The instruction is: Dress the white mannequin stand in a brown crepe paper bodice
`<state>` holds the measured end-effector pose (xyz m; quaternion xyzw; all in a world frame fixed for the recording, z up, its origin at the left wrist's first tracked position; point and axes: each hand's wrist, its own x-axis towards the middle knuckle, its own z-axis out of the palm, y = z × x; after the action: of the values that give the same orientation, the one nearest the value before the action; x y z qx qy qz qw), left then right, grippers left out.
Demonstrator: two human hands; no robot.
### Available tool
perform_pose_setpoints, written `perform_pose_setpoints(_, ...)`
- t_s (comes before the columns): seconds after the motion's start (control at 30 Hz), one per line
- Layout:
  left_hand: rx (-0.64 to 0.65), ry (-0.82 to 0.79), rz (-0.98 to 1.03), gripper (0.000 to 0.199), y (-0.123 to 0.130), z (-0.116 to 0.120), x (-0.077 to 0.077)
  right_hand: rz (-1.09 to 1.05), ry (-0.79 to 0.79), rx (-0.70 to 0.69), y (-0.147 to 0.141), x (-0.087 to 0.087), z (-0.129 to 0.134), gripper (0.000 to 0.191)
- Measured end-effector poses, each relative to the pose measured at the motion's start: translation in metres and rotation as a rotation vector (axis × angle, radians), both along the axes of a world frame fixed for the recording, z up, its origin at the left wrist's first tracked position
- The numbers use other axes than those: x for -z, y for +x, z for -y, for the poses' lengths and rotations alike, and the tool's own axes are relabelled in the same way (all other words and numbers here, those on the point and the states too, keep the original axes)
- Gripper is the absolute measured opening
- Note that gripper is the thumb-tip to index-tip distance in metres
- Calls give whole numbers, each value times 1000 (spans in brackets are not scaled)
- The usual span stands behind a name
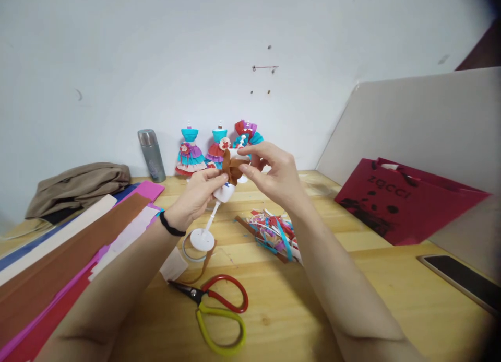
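We see two bare hands at work above a wooden desk (293, 320); the left hand (201, 189), with a black band (171, 223) at its wrist, grasps a brown piece (231, 168) between thumb and fingers against a white miniature dress form (224, 194); the right hand (279, 176) meets it from the other side, thumb at the right edge of the brown piece and index finger near the top of the form, though we cannot tell whether these fingers are closed on it; the brown piece lies across the front of the form, which is tilted, its round base (202, 240) low over the desk. Near this base we note a ring (190, 257), a pale scrap (173, 265) and a brown strip (205, 268); nearer to us lie scissors (194, 293) with one red and one yellow handle, spread apart; to the right of the base we find a heap of coloured offcuts (270, 231). Along the wall we observe small dressed forms (190, 150) in blue, red and purple, with a grey bottle (152, 155) to their left; at far left are a folded brown cloth (82, 187) and long coloured sheets (78, 247); at right, a red bag (407, 200) and a phone (465, 281).
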<state>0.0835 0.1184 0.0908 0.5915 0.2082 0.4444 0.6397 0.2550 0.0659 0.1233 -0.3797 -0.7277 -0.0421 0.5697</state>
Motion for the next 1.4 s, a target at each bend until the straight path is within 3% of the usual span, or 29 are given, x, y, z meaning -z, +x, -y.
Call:
perform_pose_setpoints(0.1, -1, 14, -28, 27, 1, 2, 1, 5, 15, 39, 2, 1, -3, 2)
perform_pose_setpoints(0.6, -63, 57, -93, 19, 13, 12, 3, -186, -176, 203, -3, 4, -11, 8)
perform_pose_setpoints(0.93, -99, 124, -135, 18, 14, 12, 5, -250, -198, 207, -2, 6, -13, 8)
perform_pose_setpoints(1.4, -165, 174, -183, 11, 14, 16, 4, -99, -193, 151, 1, 2, -8, 9)
